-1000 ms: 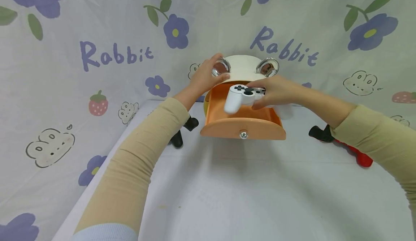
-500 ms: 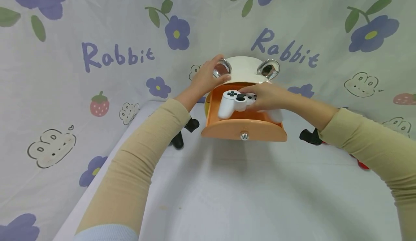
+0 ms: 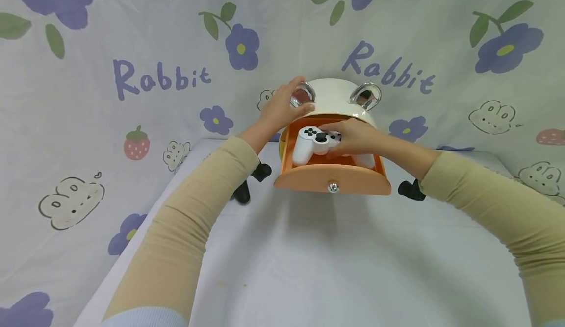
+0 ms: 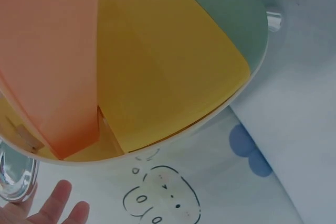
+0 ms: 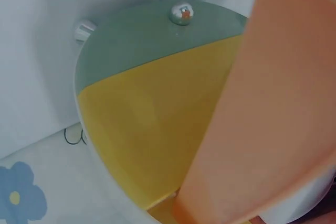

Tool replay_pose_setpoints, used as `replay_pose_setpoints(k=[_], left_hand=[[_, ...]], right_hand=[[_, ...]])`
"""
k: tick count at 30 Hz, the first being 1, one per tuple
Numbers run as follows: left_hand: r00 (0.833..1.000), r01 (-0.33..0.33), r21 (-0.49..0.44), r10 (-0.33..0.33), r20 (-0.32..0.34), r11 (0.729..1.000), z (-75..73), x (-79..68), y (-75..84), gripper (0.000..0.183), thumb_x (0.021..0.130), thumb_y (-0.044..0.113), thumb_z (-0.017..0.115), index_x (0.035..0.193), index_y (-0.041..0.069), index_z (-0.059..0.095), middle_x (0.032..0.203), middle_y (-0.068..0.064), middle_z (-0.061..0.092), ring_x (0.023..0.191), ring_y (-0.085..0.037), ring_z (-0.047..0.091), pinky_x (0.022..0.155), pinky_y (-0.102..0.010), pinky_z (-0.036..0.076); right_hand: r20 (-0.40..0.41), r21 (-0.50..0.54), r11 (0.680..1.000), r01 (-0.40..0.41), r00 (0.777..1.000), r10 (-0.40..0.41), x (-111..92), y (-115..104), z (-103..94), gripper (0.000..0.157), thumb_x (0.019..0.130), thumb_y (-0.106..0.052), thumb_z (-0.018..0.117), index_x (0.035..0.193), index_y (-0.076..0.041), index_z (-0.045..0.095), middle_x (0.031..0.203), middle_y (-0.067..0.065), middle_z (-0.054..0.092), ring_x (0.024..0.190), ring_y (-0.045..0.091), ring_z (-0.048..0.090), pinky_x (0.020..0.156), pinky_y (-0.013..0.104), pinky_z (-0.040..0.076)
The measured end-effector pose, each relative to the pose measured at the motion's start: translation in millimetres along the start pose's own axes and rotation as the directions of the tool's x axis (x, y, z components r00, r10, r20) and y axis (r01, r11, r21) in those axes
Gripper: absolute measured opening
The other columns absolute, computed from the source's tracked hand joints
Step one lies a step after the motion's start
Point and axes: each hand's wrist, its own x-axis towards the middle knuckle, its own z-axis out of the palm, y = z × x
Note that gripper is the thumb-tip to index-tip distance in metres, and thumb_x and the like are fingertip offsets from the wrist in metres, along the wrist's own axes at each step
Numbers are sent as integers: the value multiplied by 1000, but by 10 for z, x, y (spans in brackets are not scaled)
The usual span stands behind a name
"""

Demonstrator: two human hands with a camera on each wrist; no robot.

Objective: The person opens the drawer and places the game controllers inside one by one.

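Observation:
A white-topped drawer cabinet (image 3: 332,96) with silver ears stands at the back of the table, its orange top drawer (image 3: 333,179) pulled out. My left hand (image 3: 282,104) grips the cabinet's left ear (image 3: 302,95), thumb in front and fingers behind. With my right hand (image 3: 359,138) I hold a white game controller (image 3: 303,148) inside the drawer, its left handle close to the drawer's left wall. The fingers partly cover its right half. In the left wrist view, a yellow drawer (image 4: 173,66) and a green drawer (image 4: 236,19) below the orange one are shut.
Left of the cabinet, a black handle-like thing (image 3: 242,193) and another black piece (image 3: 262,171) lie partly behind my left sleeve. A black object (image 3: 412,190) lies at the right, partly under my right sleeve. A printed curtain (image 3: 163,33) hangs behind the white table (image 3: 344,268).
My right hand has lowered the controller leftward from above the orange drawer into it. The right sleeve now hides the red thing at the right. The left hand keeps its hold on the ear.

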Motion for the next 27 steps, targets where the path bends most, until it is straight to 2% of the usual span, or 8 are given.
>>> replay_pose_setpoints(k=[8, 16, 27], left_hand=[[1000, -18, -7, 18, -4, 1000, 0, -8, -2, 74, 83, 47, 61, 143, 22, 26, 129, -11, 46, 117, -24, 44, 96, -43, 39], [1000, -7, 0, 7, -8, 1000, -2, -7, -2, 72, 83, 47, 61, 142, 22, 27, 130, -11, 46, 117, -24, 44, 94, -44, 40], [1000, -12, 2, 12, -6, 1000, 5, 2, -14, 73, 83, 47, 61, 143, 23, 26, 132, -12, 44, 120, -26, 43, 97, -46, 38]], right_hand=[[-17, 13, 1000, 22, 1000, -21, 27, 36, 14, 60, 77, -24, 71, 132, -11, 50, 123, 14, 57, 109, 30, 52, 97, 48, 38], [-43, -13, 999, 49, 998, -49, 65, 70, 43, 61, 76, -24, 72, 131, -12, 50, 122, 13, 58, 107, 30, 53, 96, 47, 39], [-62, 22, 999, 34, 998, -32, 68, 86, 67, 61, 77, -25, 73, 132, -12, 50, 123, 13, 57, 112, 31, 50, 97, 48, 37]])
